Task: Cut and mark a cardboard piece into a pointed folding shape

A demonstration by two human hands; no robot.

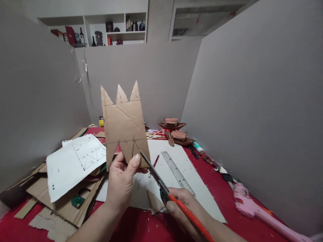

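Left hand (121, 179) pinching cardboard piece (124, 126) upright at frame centre, thumb pressed on its lower edge. Right hand (185, 208) closed round orange-handled scissors (161, 183), blades at cardboard's bottom right corner. Ruler (176, 171) lying just right; clear air above.

Grey partition walls (252, 101), white shelving (101, 20)

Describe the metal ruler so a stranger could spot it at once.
Start at the red table and find the big white sheet lying in its middle. The metal ruler lies on that sheet, slanting away just beyond the right hand. It is the only flat, grey, marked strip there; the scissors nearby have orange handles.
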